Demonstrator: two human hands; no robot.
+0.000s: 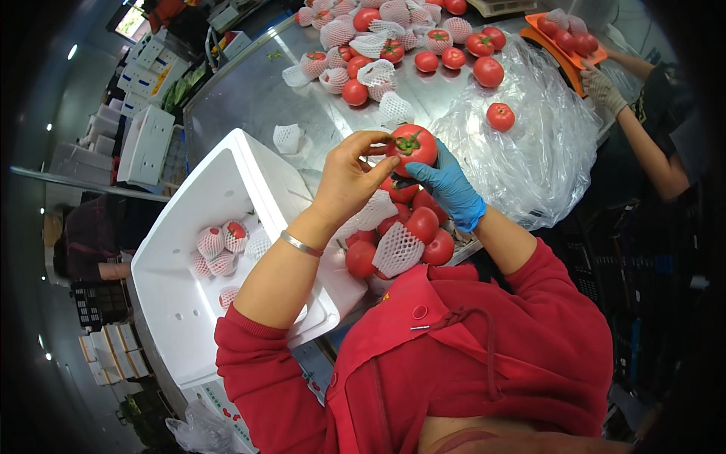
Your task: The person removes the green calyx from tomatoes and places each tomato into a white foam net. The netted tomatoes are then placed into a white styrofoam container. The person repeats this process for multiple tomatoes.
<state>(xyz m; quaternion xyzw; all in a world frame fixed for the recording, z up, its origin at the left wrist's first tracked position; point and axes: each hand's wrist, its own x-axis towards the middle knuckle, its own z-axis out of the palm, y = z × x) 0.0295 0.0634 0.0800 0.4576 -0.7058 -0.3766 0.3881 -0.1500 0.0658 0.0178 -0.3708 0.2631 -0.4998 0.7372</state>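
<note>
A red tomato point(417, 152) with a green calyx is held up in my blue-gloved right hand point(451, 184). My bare left hand point(353, 170), with a metal bracelet at the wrist, has its thumb and forefinger at the tomato's left side. Below both hands lies a pile of loose tomatoes point(422, 226), with a white foam net point(399, 249) among them. Left of my left forearm stands a white foam box point(187, 249). Several tomatoes in foam nets point(218, 249) rest inside it; my forearm hides part of the box.
More tomatoes, bare and netted point(368, 51), cover the far part of the metal table point(238, 108). Clear plastic film point(527, 153) lies at right under a few tomatoes. Beyond it, a co-worker's gloved hand point(604, 88) is at an orange tray point(595, 57) of tomatoes. A loose foam net point(287, 139) lies near the box.
</note>
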